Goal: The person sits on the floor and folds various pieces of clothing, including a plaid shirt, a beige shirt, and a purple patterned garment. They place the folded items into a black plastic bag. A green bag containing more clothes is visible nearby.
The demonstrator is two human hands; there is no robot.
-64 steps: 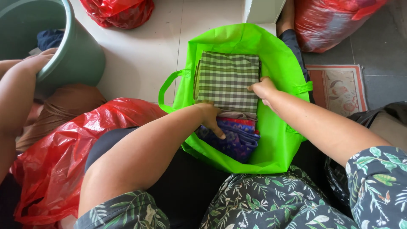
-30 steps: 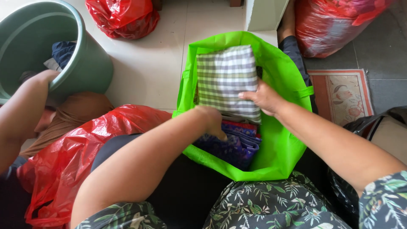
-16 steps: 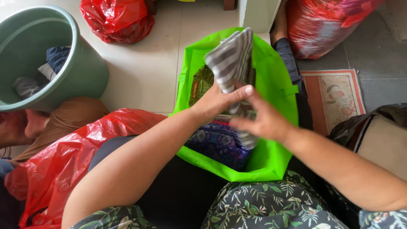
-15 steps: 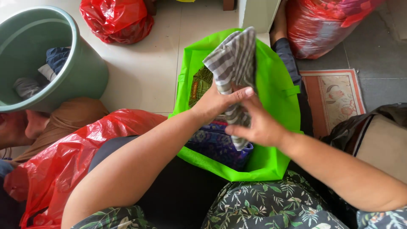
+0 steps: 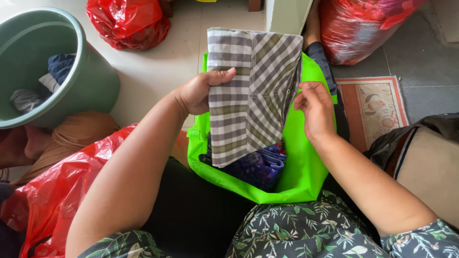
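holding a folded checked cloth upright over the green bag, the left hand grips the cloth's left edge, thumb laid across the front and the fingers hidden behind. the right hand is at the cloth's right edge with fingers loosely curled; whether it pinches the fabric or only touches it is hard to tell from this angle. the cloth's lower end hangs down into the bag's mouth, just above a dark blue patterned cloth lying inside the bag. left of the bag, a red plastic sack lies against the person's lap, and further left of it stands a green bucket with some clothes in it. beyond the bag, a second red sack sits on the pale floor, and a third one is up to the bag's right. right of the bag lies a small patterned mat. the person's leaf-print trousers show just below the bag.
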